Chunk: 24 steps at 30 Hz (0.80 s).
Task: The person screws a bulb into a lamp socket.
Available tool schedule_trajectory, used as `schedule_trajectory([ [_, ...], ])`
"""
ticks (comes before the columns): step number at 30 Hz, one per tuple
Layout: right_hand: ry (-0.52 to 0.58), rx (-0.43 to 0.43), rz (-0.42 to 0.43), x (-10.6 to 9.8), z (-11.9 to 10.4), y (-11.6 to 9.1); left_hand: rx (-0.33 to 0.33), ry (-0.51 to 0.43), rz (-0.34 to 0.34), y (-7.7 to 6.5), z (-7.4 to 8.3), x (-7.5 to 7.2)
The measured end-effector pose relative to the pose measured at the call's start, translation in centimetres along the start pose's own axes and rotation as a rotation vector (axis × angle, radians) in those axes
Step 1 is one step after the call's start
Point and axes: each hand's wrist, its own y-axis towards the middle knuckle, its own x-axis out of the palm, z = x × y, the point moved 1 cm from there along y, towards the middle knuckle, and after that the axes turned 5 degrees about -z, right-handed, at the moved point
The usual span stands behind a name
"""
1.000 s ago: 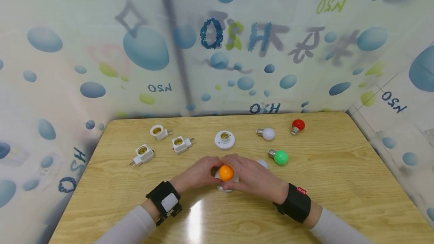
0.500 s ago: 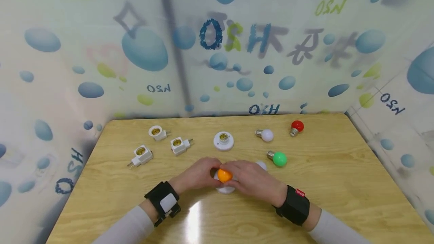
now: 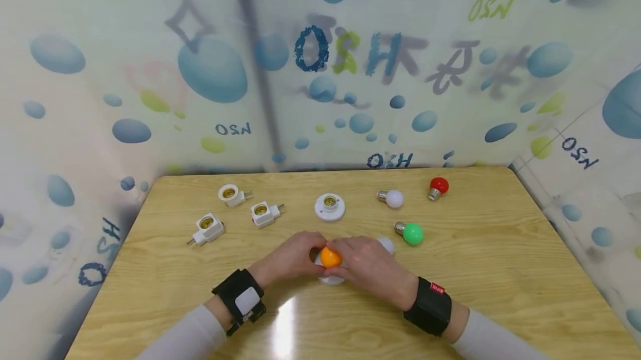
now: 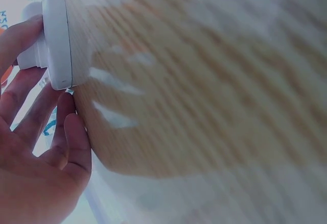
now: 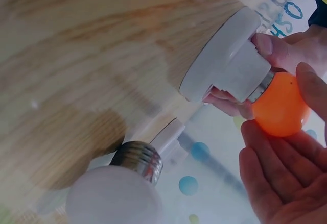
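In the head view, an orange light bulb [image 3: 330,257] stands upright in a round white lamp socket [image 5: 220,55] on the table. A strip of the bulb's metal screw base shows above the socket's neck in the right wrist view. My left hand [image 3: 296,258] holds the socket by its neck, thumb on the near side and fingers on the far side. From the right, my right hand [image 3: 373,266] pinches the orange globe between thumb and fingers. The socket's disc rests flat on the wood in the left wrist view.
A second round socket [image 3: 330,208] lies behind my hands. Several plug-in sockets [image 3: 209,228] are at the left. On the right lie a green bulb [image 3: 413,234], a red bulb [image 3: 439,186] and a white bulb [image 3: 394,199]. Another white bulb [image 3: 386,245] sits just behind my right hand.
My right fingers have closed in further over the orange bulb, and the right wrist has turned and shifted slightly left. The left hand keeps its hold on the socket.
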Motion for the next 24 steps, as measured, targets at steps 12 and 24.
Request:
schedule_trajectory([
  [12, 0.146, 0.014, -0.098, -0.4, 0.6, -0.3, -0.035, -0.024, -0.012, -0.1, 0.3, 0.1],
  [24, 0.179, -0.018, -0.202, -1.0, 0.8, -0.6, -0.069, -0.030, -0.007, 0.0, 0.4, 0.2],
])
